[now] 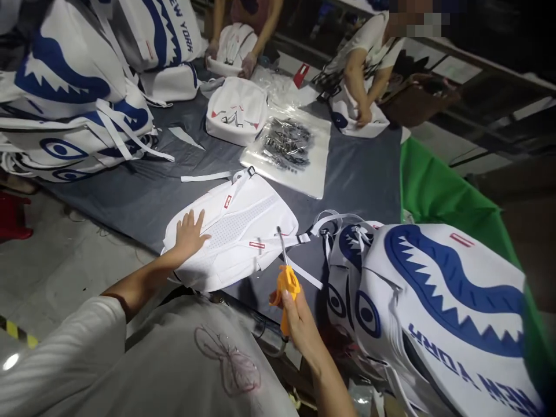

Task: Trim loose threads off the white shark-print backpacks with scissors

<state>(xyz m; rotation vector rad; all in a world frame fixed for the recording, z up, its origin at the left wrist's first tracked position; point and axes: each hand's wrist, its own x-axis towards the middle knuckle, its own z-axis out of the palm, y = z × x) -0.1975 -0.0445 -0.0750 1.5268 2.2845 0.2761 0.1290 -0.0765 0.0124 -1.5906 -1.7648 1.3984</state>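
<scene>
A white backpack (243, 226) lies back side up on the dark grey table (360, 174), straps trailing toward the right. My left hand (189, 234) rests flat on its left part, fingers spread. My right hand (299, 321) grips an orange air blow gun (286, 286); its thin metal nozzle points up at the backpack's lower right edge near a strap buckle.
A stack of white backpacks with blue shark print (443, 313) sits at the right, another pile (73, 98) at the upper left. A clear bag of metal parts (289, 142) and a white bag (237, 110) lie mid-table. Two other people handle bags at the far edge.
</scene>
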